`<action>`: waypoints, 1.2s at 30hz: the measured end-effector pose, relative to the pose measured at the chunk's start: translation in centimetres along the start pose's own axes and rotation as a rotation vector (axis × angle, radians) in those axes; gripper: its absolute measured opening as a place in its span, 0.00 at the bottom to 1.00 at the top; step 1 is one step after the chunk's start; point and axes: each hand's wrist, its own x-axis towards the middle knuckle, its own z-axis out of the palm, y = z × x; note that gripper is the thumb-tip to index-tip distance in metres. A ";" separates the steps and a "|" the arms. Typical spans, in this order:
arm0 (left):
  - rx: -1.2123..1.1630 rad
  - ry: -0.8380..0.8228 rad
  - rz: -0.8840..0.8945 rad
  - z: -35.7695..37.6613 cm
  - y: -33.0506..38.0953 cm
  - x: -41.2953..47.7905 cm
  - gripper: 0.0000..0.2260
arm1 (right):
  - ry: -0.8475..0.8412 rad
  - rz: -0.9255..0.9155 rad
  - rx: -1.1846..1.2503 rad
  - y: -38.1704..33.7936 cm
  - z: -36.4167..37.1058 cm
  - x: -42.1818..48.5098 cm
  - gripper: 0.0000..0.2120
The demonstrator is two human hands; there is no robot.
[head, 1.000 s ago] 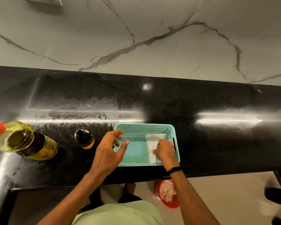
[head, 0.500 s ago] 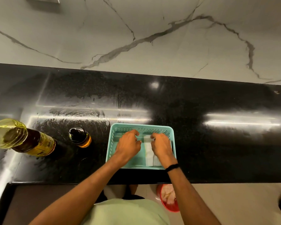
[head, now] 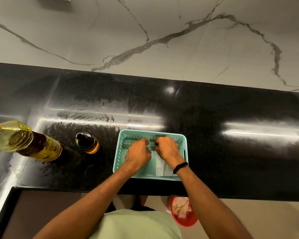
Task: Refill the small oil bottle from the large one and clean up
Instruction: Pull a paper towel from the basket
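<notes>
Left hand (head: 138, 153): curled inside the teal basket (head: 120, 150), grip unclear.
Right hand (head: 167, 150): curled over the white tissue (head: 160, 167), grip unclear.
Small oil bottle (head: 87, 143): left of basket on the worktop (head: 231, 161).
Large oil bottle (head: 24, 141): far left of frame.

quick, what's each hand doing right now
Left hand: closed, in the teal basket; contents cannot be told.
Right hand: closed, over the white tissue.
</notes>
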 end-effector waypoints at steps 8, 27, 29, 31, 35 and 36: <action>0.013 -0.021 0.106 -0.5 0.6 0.3 0.13 | 0.078 0.005 0.094 2.2 -1.2 -4.1 0.06; -0.206 -0.273 0.192 1.4 1.6 0.4 0.11 | 0.214 0.192 0.382 2.1 -0.6 -6.0 0.03; -0.201 -0.236 0.188 1.3 1.7 0.4 0.07 | 0.221 0.230 0.443 1.9 -0.3 -5.8 0.03; -0.204 -0.185 0.159 1.1 1.7 0.4 0.04 | 0.245 0.260 0.454 1.9 -0.1 -5.7 0.04; -0.197 -0.127 0.074 1.0 1.5 0.4 0.10 | 0.234 0.333 0.357 1.9 -0.3 -5.3 0.11; -0.188 -0.113 0.050 1.1 1.5 0.4 0.09 | 0.212 0.343 0.304 1.9 -0.4 -5.1 0.12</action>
